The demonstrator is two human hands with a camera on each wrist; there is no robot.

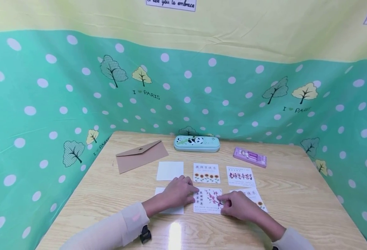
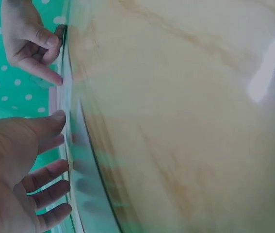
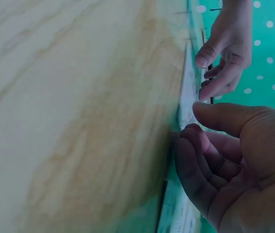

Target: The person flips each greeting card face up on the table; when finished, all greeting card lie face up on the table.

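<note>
A card with plum blossom branches and dark lettering (image 1: 207,201) lies flat in the front row of cards. At its left edge my left hand (image 1: 178,192) rests with fingers spread, partly covering a plain white card (image 1: 174,210). The left wrist view shows this hand (image 2: 28,170) with its fingertips low at the card edges. My right hand (image 1: 238,205) touches the blossom card's right edge with loosely bent fingers, overlapping a sunflower card (image 1: 260,201). From the right wrist, that hand's (image 3: 229,160) thumb stands apart from the fingers.
Behind are a blank white card (image 1: 170,171), another sunflower card (image 1: 206,173) and a card with red lettering (image 1: 241,176). Farther back lie a brown envelope (image 1: 143,159), a panda pencil case (image 1: 197,143) and a purple box (image 1: 250,157). Green polka-dot cloth (image 1: 186,104) hangs behind the table.
</note>
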